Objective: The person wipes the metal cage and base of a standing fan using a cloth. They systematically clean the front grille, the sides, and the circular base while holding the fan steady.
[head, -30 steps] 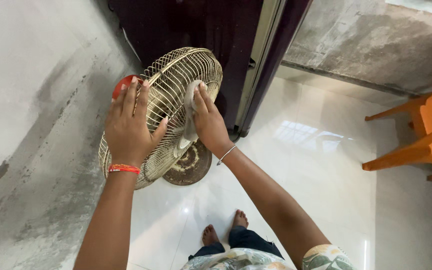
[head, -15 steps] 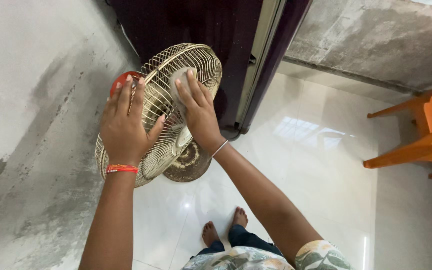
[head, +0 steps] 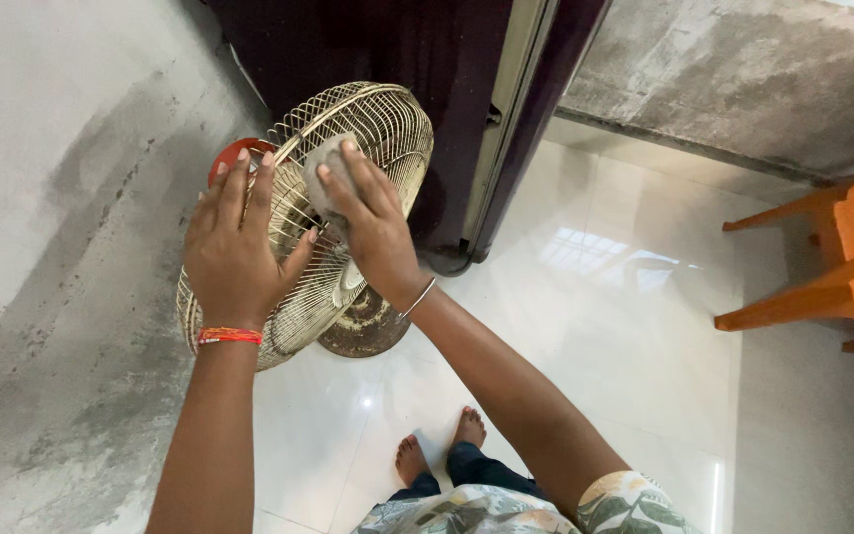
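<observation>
A dusty cream wire fan guard (head: 387,124) stands tilted on the floor, with a red motor housing (head: 224,158) behind it and a round dirty base (head: 368,326) below. My left hand (head: 234,252) lies flat against the guard's upper left rim, fingers spread. My right hand (head: 373,222) presses a grey cloth (head: 323,173) against the front of the wire guard, near its upper middle.
A dark maroon cabinet or fridge (head: 427,59) stands right behind the fan. A rough grey wall (head: 61,198) runs along the left. An orange plastic chair (head: 832,257) stands at the right edge. My bare feet (head: 442,445) rest on the glossy white tiles.
My right hand has slid the grey cloth leftward and upward across the guard, from its right part to the upper middle. The left hand keeps its place on the rim.
</observation>
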